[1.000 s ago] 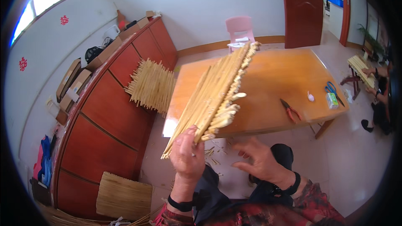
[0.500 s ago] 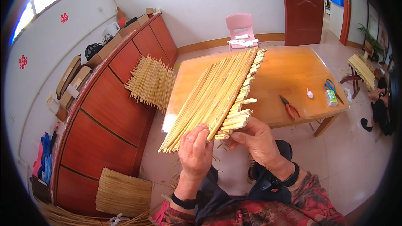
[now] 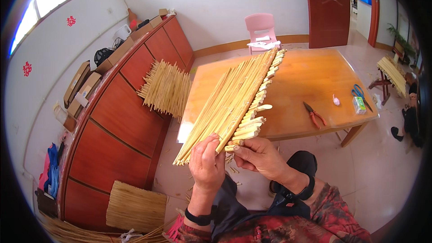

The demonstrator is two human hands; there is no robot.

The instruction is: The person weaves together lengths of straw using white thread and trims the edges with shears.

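A mat of straw-coloured plant stalks (image 3: 229, 96) is held up, tilted, over the near part of the table. Cut stalk ends (image 3: 252, 128) stick out in a row along its right edge, and one pale end juts farther than the others. My left hand (image 3: 207, 162) grips the mat's near edge, fingers on top. At the near right corner my right hand (image 3: 263, 159) pinches the cut ends between thumb and fingers. The undersides of both grips are hidden.
On the wooden table (image 3: 310, 81) lie red-handled pliers (image 3: 314, 116), blue-handled scissors (image 3: 357, 91), a small green-white box (image 3: 359, 105) and a pinkish thread ball (image 3: 336, 101). A red cabinet (image 3: 119, 108) stands left, with stalk mats (image 3: 167, 87) beside it. A pink chair (image 3: 261, 24) stands beyond.
My right hand has shifted left and slightly down along the cut ends at the near corner. The mat has tilted a little; my left hand keeps its grip.
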